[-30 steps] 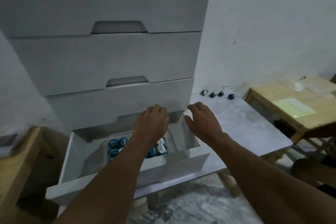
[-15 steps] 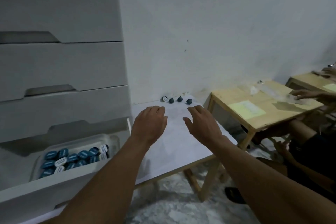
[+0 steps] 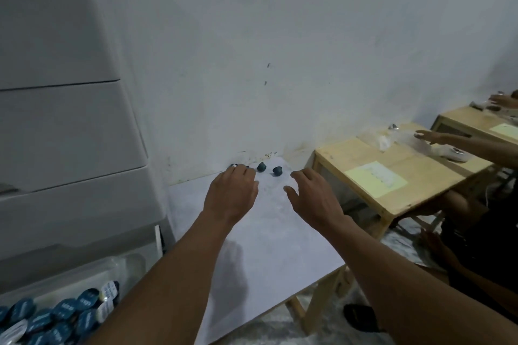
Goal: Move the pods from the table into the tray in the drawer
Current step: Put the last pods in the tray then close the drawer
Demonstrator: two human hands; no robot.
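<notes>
item: loose pods on worktop. two dark blue pods [image 3: 261, 166] [image 3: 277, 171] sit on the far edge of the white worktop [image 3: 266, 255], close to the wall, a little apart from each other. two more pods [image 3: 234, 166] lie just left of them, partly hidden behind fingertips.

item: left hand [image 3: 232, 194]. palm down over the worktop, fingers loosely extended and released, tips at the partly hidden pods; contact with them cannot be told.

item: right hand [image 3: 312, 197]. palm down, fingers spread and relaxed, holding nothing, near the rightmost pod and apart from it.

item: clear tray [image 3: 127, 262] in the open drawer, lower left. stocked with many blue-lidded pods and a few white-lidded ones [image 3: 64, 314], packed side by side.

item: grey drawer unit [image 3: 70, 134]. stands at the left end of the worktop, upper drawers closed.

item: wooden side table [image 3: 406, 199], right of the worktop. carries a pale yellow sheet [image 3: 375, 177] and clear plastic wrapping; another person's hand [image 3: 433, 137] reaches over it.
</notes>
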